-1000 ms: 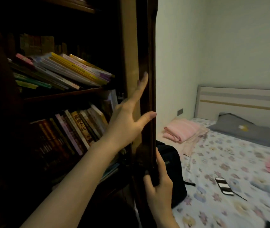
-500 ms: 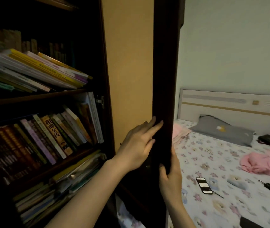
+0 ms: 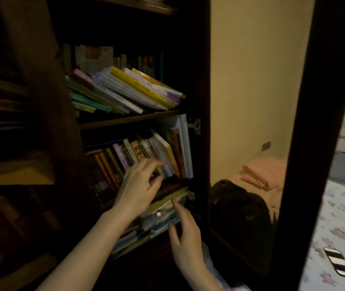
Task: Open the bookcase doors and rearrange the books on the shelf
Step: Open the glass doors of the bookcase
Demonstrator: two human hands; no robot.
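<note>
- Dark wood frames everything: the bookcase door (image 3: 322,143) on the right of the frame now stands swung wide, its glass pane showing the yellowish wall, a black bag (image 3: 236,208) and folded pink cloth (image 3: 264,173) behind it.
- Half a second ago both hands were pressed on that door's edge; now they have let go of it and moved left, into the open case. The opening step looks finished on this side, and the work turns to the books.
- Left hand (image 3: 140,185) sits at centre frame, fingers spread and slightly curled in front of the row of leaning books (image 3: 146,156) on the middle shelf (image 3: 129,119); it holds nothing, and I cannot tell whether the fingertips touch the spines.
- Right hand (image 3: 186,232), lower centre, is loosely open with thumb and fingers apart, reaching at the messy stack of flat papers and booklets (image 3: 163,215) on the shelf below; it grips nothing yet.
- Upper centre, a sloping pile of yellow and white books (image 3: 129,91) lies untouched.
- Left third of the frame is nearly black, so the state of any door there cannot be read.
- Judged next: straightening the leaning row calls for a hand on either end, since the slant suggests the books would slide.
</note>
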